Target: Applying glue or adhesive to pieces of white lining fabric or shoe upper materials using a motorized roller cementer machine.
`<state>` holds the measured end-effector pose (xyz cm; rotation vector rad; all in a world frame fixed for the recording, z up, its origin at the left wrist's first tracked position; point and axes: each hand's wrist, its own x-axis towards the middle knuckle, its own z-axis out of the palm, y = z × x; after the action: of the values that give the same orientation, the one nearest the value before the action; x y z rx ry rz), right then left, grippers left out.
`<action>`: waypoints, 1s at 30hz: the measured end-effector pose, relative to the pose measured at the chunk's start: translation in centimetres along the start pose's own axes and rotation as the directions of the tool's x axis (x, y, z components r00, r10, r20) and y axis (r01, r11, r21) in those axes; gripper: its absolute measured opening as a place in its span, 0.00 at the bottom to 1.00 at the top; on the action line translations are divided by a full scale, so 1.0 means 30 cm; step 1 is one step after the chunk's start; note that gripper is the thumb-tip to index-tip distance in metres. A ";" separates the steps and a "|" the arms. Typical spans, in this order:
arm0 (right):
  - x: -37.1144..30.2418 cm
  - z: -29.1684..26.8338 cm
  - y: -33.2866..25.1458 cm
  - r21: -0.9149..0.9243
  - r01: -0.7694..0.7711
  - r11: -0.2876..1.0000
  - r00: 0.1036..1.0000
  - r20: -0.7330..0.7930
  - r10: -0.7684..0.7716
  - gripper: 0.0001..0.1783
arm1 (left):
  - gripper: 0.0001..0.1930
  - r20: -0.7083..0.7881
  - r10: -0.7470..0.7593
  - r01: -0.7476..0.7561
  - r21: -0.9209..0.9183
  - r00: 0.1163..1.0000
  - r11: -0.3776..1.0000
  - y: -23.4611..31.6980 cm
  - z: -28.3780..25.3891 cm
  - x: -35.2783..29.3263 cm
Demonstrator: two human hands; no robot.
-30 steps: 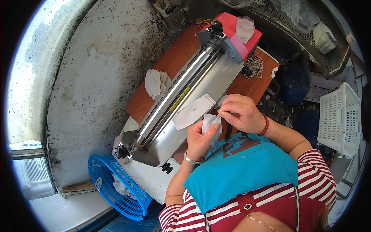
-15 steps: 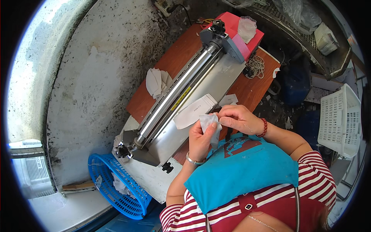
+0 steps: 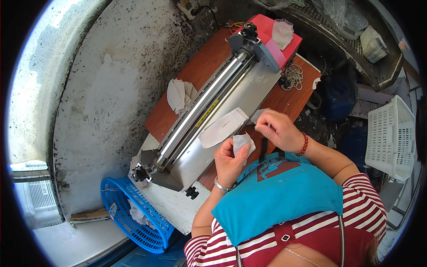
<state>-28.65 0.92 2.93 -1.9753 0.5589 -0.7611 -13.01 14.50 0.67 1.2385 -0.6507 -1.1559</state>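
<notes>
My left hand (image 3: 227, 165) is closed around a small, limp, pale piece of sheet material (image 3: 243, 145), pinned under the thumb. To its right, my right hand (image 3: 281, 131) is apart from that piece, thumb and fingers drawn together; whatever they may pinch is too small to make out. Just beyond my left hand, a stack of flat, pale cut pieces (image 3: 222, 128) lies on the metal bed of a roller machine (image 3: 255, 95). Another pale piece (image 3: 258, 115) lies beside the stack, partly hidden by my right hand.
Behind the long steel roller (image 3: 202, 107), more pale pieces (image 3: 179, 95) lie on the brown tabletop (image 3: 160, 116). A string tangle (image 3: 292, 77) is by the machine's red end (image 3: 266, 31). A blue basket (image 3: 153, 216) holding scraps stands lower left; a white basket (image 3: 377, 149) is at right.
My right hand has drawn away from the piece in my left hand, up and to the right. My left hand still holds the piece, which now shows more of its face.
</notes>
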 end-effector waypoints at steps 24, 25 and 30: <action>0.030 0.043 0.070 0.381 -0.367 0.848 0.928 0.204 0.311 0.09 | 0.11 -0.190 0.298 -0.228 0.319 0.935 0.920 -0.011 -0.048 0.069; 0.041 0.034 0.067 0.385 -0.343 0.857 0.937 0.201 0.285 0.09 | 0.11 -0.191 0.302 -0.231 0.320 0.934 0.919 -0.003 -0.050 0.072; 0.081 0.007 0.103 0.297 -0.274 0.915 0.956 0.188 0.225 0.11 | 0.12 -0.150 0.162 -0.111 0.298 0.975 0.948 0.039 -0.046 0.092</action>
<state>-27.01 -2.00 0.84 -1.6057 0.5475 -0.5018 -10.49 12.40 0.88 1.4965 -0.7805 -0.8465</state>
